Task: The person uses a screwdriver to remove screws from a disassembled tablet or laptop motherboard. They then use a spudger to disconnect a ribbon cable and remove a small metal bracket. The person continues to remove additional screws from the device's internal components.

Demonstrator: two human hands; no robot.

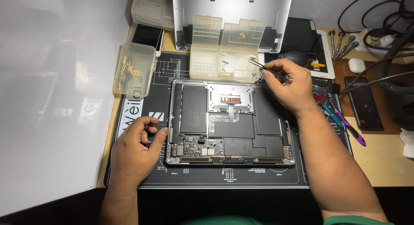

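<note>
Your right hand (288, 83) pinches tweezers (264, 68), tips over the open screw organizer (224, 61) just ahead of it. Left hand (137, 145) rests loosely curled, empty, beside the opened laptop (230, 121). Likely picking a screw; next needs a steady pinch.

Slim metal tweezers (263, 69) are held tilted, their tips pointed into the open, translucent screw box (224, 56). Just below it, an opened laptop (230, 121) lies flat on a black mat, its dark battery cells and circuit board exposed.
</note>
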